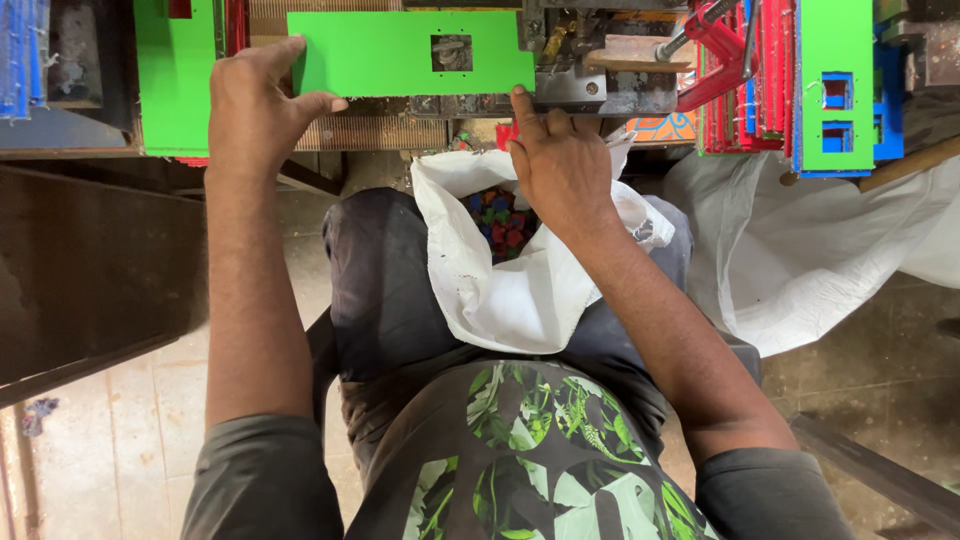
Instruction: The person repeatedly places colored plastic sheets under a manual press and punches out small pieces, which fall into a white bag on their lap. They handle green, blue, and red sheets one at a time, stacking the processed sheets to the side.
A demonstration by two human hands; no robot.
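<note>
A flat bright green plastic sheet (pixel 380 55) with a small rectangular cut-out lies across a metal press (pixel 600 85) at the top of the head view. My left hand (pixel 255 100) grips the sheet's left end, thumb under its lower edge. My right hand (pixel 560 165) presses a fingertip against the sheet's lower right corner, the other fingers curled. Below my right hand a white sack (pixel 500 290) rests open on my lap, with small red, blue and green plastic pieces (pixel 500 225) inside.
Another green sheet (pixel 175 75) lies at the left. Stacks of red, green and blue cut sheets (pixel 800 80) stand at the right beside a red clamp (pixel 715 45). A second white sack (pixel 800 250) lies on the floor at right. A dark bench (pixel 90 270) runs along the left.
</note>
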